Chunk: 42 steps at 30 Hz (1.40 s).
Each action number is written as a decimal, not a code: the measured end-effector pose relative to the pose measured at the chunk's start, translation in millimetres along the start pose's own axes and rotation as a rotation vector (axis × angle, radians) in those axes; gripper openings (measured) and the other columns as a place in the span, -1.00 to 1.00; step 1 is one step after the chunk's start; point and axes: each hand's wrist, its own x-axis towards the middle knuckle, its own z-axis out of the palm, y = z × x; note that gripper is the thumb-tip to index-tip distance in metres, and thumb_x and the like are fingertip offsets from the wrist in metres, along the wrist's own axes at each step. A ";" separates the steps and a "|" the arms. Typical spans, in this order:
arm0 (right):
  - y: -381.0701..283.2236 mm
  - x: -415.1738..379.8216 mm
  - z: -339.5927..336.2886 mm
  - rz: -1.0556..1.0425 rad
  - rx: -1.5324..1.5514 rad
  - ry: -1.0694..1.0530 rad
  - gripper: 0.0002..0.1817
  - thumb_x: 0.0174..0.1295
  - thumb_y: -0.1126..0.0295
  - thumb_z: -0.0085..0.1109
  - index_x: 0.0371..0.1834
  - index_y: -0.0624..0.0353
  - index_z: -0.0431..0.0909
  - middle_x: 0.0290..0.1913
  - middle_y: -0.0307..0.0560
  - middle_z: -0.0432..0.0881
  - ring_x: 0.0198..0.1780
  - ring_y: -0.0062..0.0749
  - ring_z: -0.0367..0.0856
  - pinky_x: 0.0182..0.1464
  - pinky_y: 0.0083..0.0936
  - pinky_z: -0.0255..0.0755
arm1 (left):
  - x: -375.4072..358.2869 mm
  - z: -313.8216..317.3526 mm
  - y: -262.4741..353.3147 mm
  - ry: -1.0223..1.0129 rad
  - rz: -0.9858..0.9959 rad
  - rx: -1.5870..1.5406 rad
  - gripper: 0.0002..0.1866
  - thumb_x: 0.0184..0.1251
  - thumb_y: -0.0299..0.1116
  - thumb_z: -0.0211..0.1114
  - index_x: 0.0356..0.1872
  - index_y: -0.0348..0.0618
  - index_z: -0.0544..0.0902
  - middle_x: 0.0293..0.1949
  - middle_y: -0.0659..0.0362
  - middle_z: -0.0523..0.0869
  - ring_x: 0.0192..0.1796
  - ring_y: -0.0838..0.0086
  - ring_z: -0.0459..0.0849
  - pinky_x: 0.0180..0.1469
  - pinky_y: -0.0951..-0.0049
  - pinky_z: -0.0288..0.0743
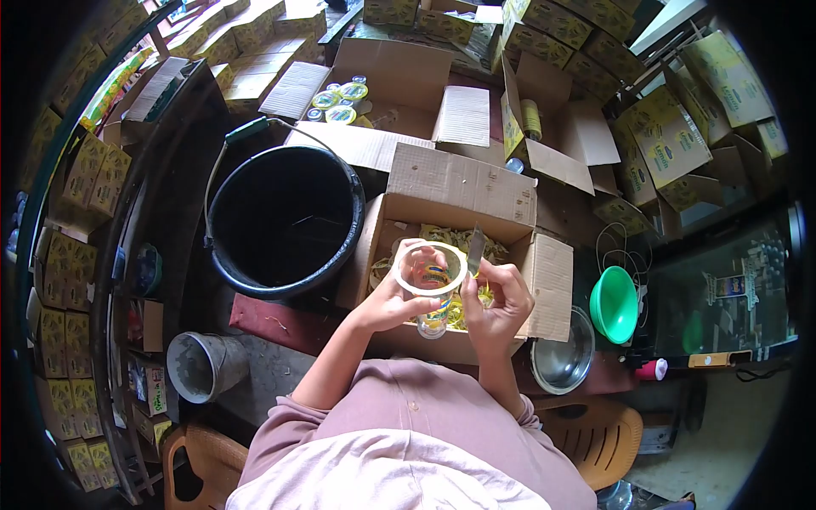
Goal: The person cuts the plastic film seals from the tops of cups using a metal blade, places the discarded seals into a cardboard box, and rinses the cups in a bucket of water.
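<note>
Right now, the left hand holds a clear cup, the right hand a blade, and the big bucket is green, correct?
Not quite: the head view shows the big bucket is black. The left hand does hold a clear cup, the right hand a blade.

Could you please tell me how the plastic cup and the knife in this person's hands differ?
The plastic cup is clear and rounded with coloured print, while the knife has a flat, greyish blade. The plastic cup is in the left hand, its open rim facing the camera; the knife is in the right hand, its blade pointing away from the person. Both are held over the open cardboard box.
</note>
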 end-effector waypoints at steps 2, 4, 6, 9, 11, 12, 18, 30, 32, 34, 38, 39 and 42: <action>-1.2 0.2 0.4 0.014 -0.010 0.006 -0.75 -0.13 0.64 0.24 -0.30 0.28 0.60 -0.54 -0.15 0.52 -0.50 -0.56 0.52 -0.41 -0.63 0.40 | -0.7 0.5 -1.5 0.017 -0.019 -0.013 -0.34 0.04 -0.51 0.34 0.16 -0.07 0.18 -0.02 0.11 0.28 0.14 0.43 0.33 0.12 0.40 0.38; -1.8 0.6 -1.5 -0.009 -0.019 -0.028 -0.77 -0.08 0.67 0.22 -0.27 0.34 0.57 -0.48 -0.18 0.48 -0.46 -0.63 0.48 -0.39 -0.71 0.39 | 0.5 -4.8 -7.2 -0.004 0.012 0.031 -0.33 0.04 -0.51 0.34 0.16 -0.07 0.17 -0.01 0.12 0.29 0.14 0.43 0.34 0.12 0.39 0.38; -1.3 0.9 -2.0 -0.023 -0.025 -0.041 -0.78 -0.05 0.68 0.21 -0.26 0.36 0.55 -0.45 -0.19 0.47 -0.44 -0.66 0.46 -0.38 -0.75 0.38 | 1.6 -5.6 -6.3 -0.006 0.022 0.061 -0.34 0.06 -0.50 0.33 0.17 -0.07 0.17 0.00 0.12 0.31 0.14 0.43 0.35 0.12 0.38 0.37; -0.9 1.0 -0.9 -0.030 -0.040 -0.030 -0.78 -0.05 0.67 0.21 -0.26 0.35 0.56 -0.45 -0.19 0.47 -0.45 -0.66 0.46 -0.39 -0.74 0.39 | 1.8 -1.4 1.1 0.030 -0.024 0.023 -0.36 0.11 -0.49 0.30 0.19 -0.07 0.15 0.03 0.11 0.33 0.13 0.42 0.37 0.12 0.37 0.36; -3.3 2.0 -0.8 -0.036 -0.060 -0.020 -0.77 -0.05 0.67 0.21 -0.26 0.34 0.57 -0.45 -0.19 0.48 -0.46 -0.66 0.46 -0.40 -0.74 0.40 | -0.3 0.1 0.2 0.068 -0.088 -0.090 -0.37 0.16 -0.47 0.26 0.21 -0.07 0.13 0.05 0.09 0.35 0.12 0.41 0.38 0.12 0.37 0.36; -3.6 2.2 -0.4 -0.034 -0.062 -0.005 -0.75 -0.08 0.66 0.21 -0.26 0.31 0.58 -0.48 -0.18 0.48 -0.48 -0.62 0.48 -0.42 -0.70 0.40 | -0.4 2.8 1.6 0.095 -0.110 -0.100 -0.39 0.22 -0.47 0.20 0.23 -0.06 0.09 0.07 0.08 0.35 0.13 0.41 0.39 0.13 0.37 0.35; -9.1 2.9 1.6 -0.033 -0.083 0.009 -0.71 -0.13 0.64 0.22 -0.24 0.26 0.61 -0.54 -0.16 0.51 -0.53 -0.55 0.52 -0.46 -0.63 0.41 | 3.9 9.6 -3.6 0.220 -0.062 -0.062 -0.41 0.28 -0.50 0.14 0.25 -0.09 0.03 0.10 0.08 0.31 0.15 0.44 0.38 0.14 0.40 0.34; -11.2 2.4 8.0 -0.068 -0.157 0.023 -0.69 -0.14 0.63 0.24 -0.23 0.26 0.61 -0.51 -0.13 0.54 -0.53 -0.53 0.53 -0.47 -0.63 0.42 | 1.8 15.0 5.5 0.194 -0.019 0.169 -0.36 0.29 -0.39 0.14 0.29 -0.18 0.00 0.13 0.06 0.22 0.25 0.43 0.20 0.26 0.39 0.15; -9.3 0.6 7.5 -0.067 -0.159 0.030 -0.69 -0.15 0.63 0.24 -0.24 0.27 0.61 -0.51 -0.13 0.53 -0.52 -0.53 0.53 -0.47 -0.63 0.42 | 1.4 19.2 4.6 0.203 -0.003 0.100 -0.38 0.29 -0.39 0.15 0.28 -0.20 0.04 0.18 0.05 0.13 0.26 0.40 0.19 0.29 0.36 0.10; -9.4 0.6 7.3 -0.067 -0.153 0.032 -0.69 -0.15 0.63 0.25 -0.24 0.27 0.61 -0.50 -0.12 0.53 -0.51 -0.52 0.53 -0.46 -0.63 0.42 | 1.3 18.0 3.1 0.194 0.042 0.255 -0.36 0.28 -0.39 0.16 0.28 -0.20 0.00 0.19 0.04 0.12 0.28 0.38 0.17 0.29 0.34 0.10; -10.2 0.3 6.2 -0.080 -0.175 0.034 -0.68 -0.16 0.63 0.25 -0.24 0.27 0.61 -0.49 -0.12 0.54 -0.50 -0.51 0.54 -0.46 -0.61 0.42 | -2.0 12.6 -4.9 0.173 0.046 0.428 -0.31 0.26 -0.41 0.18 0.29 -0.19 -0.06 0.22 0.00 0.08 0.30 0.33 0.16 0.29 0.33 0.11; -10.0 0.0 6.1 -0.086 -0.181 0.036 -0.68 -0.16 0.63 0.25 -0.23 0.27 0.61 -0.48 -0.11 0.54 -0.49 -0.50 0.54 -0.46 -0.61 0.42 | -2.1 13.5 -4.2 0.177 0.059 0.436 -0.30 0.25 -0.41 0.19 0.29 -0.19 -0.06 0.22 0.00 0.07 0.29 0.32 0.17 0.29 0.33 0.11; -9.7 -0.1 5.3 -0.105 -0.200 0.040 -0.68 -0.16 0.64 0.25 -0.24 0.27 0.61 -0.46 -0.10 0.56 -0.48 -0.48 0.56 -0.45 -0.60 0.43 | -2.1 16.4 0.3 0.168 0.087 0.493 -0.28 0.23 -0.41 0.22 0.28 -0.18 -0.05 0.22 -0.01 0.05 0.28 0.30 0.20 0.30 0.33 0.11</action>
